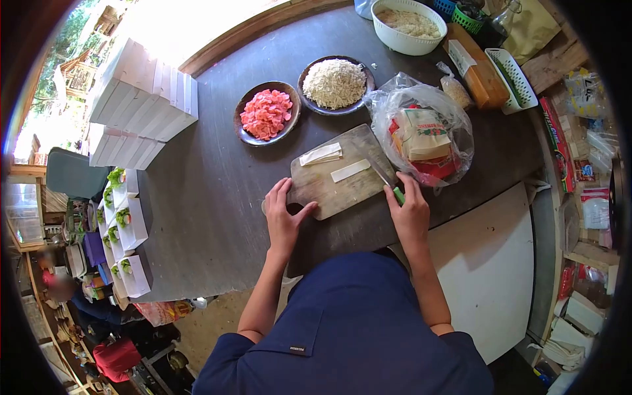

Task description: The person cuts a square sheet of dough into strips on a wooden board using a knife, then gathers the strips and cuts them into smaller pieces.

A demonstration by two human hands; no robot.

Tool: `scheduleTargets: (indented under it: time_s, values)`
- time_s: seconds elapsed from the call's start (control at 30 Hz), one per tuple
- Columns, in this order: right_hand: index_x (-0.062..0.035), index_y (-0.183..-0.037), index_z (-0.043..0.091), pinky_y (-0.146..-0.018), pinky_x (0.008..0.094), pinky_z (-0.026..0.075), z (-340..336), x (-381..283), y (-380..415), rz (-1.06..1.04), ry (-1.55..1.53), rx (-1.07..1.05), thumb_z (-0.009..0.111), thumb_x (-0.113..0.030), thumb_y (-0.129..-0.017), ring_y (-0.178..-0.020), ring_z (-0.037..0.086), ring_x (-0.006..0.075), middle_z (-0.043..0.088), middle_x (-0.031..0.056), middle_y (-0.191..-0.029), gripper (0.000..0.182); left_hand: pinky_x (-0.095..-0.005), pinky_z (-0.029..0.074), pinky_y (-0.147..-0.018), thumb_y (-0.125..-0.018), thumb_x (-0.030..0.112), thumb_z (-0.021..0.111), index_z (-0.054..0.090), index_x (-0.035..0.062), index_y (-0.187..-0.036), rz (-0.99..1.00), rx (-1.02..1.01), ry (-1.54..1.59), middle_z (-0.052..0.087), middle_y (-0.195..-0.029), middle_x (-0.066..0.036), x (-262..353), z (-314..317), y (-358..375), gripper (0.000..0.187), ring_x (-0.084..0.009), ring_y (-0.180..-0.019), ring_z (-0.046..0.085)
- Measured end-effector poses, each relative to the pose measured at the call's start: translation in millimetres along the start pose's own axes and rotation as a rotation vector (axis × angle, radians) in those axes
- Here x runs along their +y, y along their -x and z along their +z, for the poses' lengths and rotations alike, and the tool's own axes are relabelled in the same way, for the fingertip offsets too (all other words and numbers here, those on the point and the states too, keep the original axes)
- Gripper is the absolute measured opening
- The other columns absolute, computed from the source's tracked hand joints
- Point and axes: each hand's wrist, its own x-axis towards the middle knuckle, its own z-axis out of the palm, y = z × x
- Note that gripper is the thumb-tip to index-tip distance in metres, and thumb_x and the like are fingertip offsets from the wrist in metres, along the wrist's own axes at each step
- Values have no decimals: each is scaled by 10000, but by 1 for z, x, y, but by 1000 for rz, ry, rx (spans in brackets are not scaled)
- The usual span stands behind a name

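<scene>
A wooden cutting board (pixel 365 194) lies on the dark table in front of me. My left hand (pixel 283 217) rests at its left edge, thumb and fingers spread. At the board's right side my right hand (pixel 409 207) is closed on a knife (pixel 399 195) by its green handle, the blade angled over the board. Two groups of pale, flat strips sit on the board: a small stack (pixel 321 154) and a separate strip (pixel 351 170). Just right of the blade is a clear plastic bag (pixel 461 141) holding a printed packet (pixel 423 134) and red packaging.
Behind the board stand a bowl of pink pieces (pixel 266 114) and a bowl of pale shreds (pixel 334 84). A white colander (pixel 405 39) is at the back. White boxes (pixel 145 99) are stacked at left, near open boxes with greens (pixel 131 224). Another person (pixel 99 306) is at far left.
</scene>
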Motion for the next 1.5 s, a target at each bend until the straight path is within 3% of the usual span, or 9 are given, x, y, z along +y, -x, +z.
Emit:
scheduleTargets:
  time_s: [0.43, 0.53, 0.73, 0.8, 0.83, 0.97, 1.03, 1.2, 1.5]
  values:
    - [-53, -1255, 668, -797, 480, 611, 4, -7, 0, -1, -60, -67, 776, -209, -1009, -943, 757, 392, 760, 172, -1078, 311, -453, 495, -1074, -819, 266, 944, 698, 45, -1338, -22, 52, -93, 685, -1330, -109, 13, -7, 17, 615, -334, -1227, 626]
    - [-56, -1244, 674, -792, 478, 606, 8, -3, 1, 51, -100, -41, 775, -188, -1009, -936, 751, 390, 757, 179, -1087, 288, -457, 526, -1065, -815, 211, 941, 698, 58, -1337, 74, 73, -30, 693, -1353, -124, 26, 10, 8, 596, -346, -1240, 643]
    - [-55, -1309, 679, -801, 472, 589, -6, -7, 0, 65, -100, -83, 741, -160, -1029, -990, 737, 375, 724, 171, -1082, 305, -454, 561, -1001, -906, 138, 829, 719, 83, -1288, 324, -42, 20, 718, -1292, -94, 65, 56, -28, 401, -315, -1164, 686]
    - [-101, -1418, 678, -817, 468, 571, -10, -5, -2, -51, -87, -66, 695, -136, -1052, -954, 720, 362, 679, 144, -990, 369, -437, 575, -951, -928, 112, 788, 737, 86, -1249, 337, -70, 37, 719, -1227, -86, 66, 69, -36, 326, -302, -1133, 689]
    - [-101, -1418, 678, -817, 468, 571, -13, -5, -1, -56, -84, -69, 695, -136, -1052, -954, 720, 362, 679, 144, -990, 369, -423, 577, -908, -934, 95, 774, 750, 82, -1214, 328, -42, 73, 706, -1156, -81, 67, 73, -39, 281, -289, -1075, 687]
    - [-208, -1527, 653, -794, 482, 546, -25, -10, -1, 6, -19, -242, 655, -119, -1061, -840, 674, 339, 603, 126, -891, 474, -424, 576, -885, -942, 74, 759, 749, 67, -1212, 297, -4, 69, 689, -1138, -87, 71, 81, -45, 270, -289, -1018, 676]
    - [-244, -1543, 647, -764, 493, 539, -27, -13, -1, 0, -15, -272, 656, -121, -1058, -795, 658, 331, 579, 120, -869, 500, -412, 555, -965, -938, 69, 717, 720, 12, -1242, 275, -47, 51, 654, -1176, -106, 75, 82, -46, 309, -313, -1076, 650]
    - [-364, -1595, 577, -690, 484, 570, -31, -20, -6, -11, 248, -394, 675, -124, -1023, -742, 674, 302, 569, 89, -870, 627, -408, 541, -1018, -878, 37, 689, 704, -29, -1278, 306, -77, -10, 636, -1235, -124, 73, 85, -48, 405, -307, -1131, 626]
    - [-401, -1628, 524, -672, 454, 602, -39, -29, -22, -75, 406, -444, 694, -131, -998, -774, 696, 261, 549, 74, -883, 706, -422, 552, -970, -895, 24, 726, 711, -6, -1267, 343, -56, -43, 631, -1254, -112, 79, 82, -52, 374, -310, -1102, 622]
